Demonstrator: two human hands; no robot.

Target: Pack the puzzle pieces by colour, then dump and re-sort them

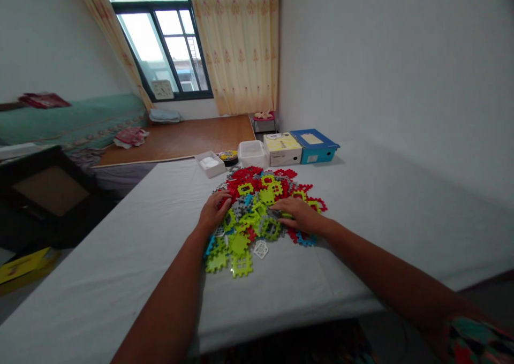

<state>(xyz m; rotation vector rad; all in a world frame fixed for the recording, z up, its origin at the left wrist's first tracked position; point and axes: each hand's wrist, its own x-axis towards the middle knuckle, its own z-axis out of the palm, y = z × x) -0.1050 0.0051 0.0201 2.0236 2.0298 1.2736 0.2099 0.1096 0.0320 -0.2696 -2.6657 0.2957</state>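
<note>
A spread pile of flat toothed plastic pieces [239, 243], in red, lime green, grey, blue and white, lies on the white-covered table. At the pile's left edge my left hand [216, 210] rests with its fingers curved over the pieces; its thumb and forefinger are apart, and nothing shows in it. On the right side of the pile is my right hand [297, 214], fingers reaching inward over grey and green pieces. A grey piece touches its fingertips, but whether it is gripped is too small to tell. A white piece [261, 249] lies at the pile's near edge.
Behind the pile stand a white open box [210, 164], a round black-and-yellow container [228, 158], a clear plastic tub [251, 153], a yellow-and-white box [282, 149] and a blue box [315, 145]. A wall borders the white-covered table [132, 235] on the right.
</note>
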